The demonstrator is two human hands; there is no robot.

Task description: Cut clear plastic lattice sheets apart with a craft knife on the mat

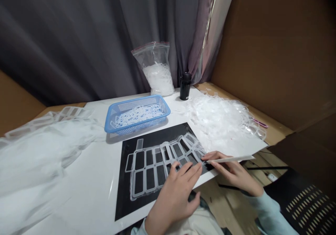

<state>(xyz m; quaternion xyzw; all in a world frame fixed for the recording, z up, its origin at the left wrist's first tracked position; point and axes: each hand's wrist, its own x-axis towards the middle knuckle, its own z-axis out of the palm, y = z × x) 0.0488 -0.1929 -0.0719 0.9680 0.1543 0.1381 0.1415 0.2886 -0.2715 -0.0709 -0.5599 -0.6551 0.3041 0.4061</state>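
On a black mat (123,207) lies a translucent plastic sheet (144,173) moulded with rows of rectangular frames. My left hand (177,193) rests on the sheet's near edge, fingers spread. To its right, my right hand (231,170) grips a slim white stick-like tool (233,159), whose dark tip meets the sheet's right end. What kind of tool it is I cannot tell. A loose small frame (130,163) overlaps the sheet's left end, and a small rectangular piece (140,144) lies just above it.
Behind the mat stands a blue basket (136,123) of thin white frames. A zip bag (159,77) of similar pieces and a black bottle (185,87) are at the back. Plastic scraps (223,114) pile up on the right; more sheets (39,147) cover the left. Cardboard walls (275,46) flank the table.
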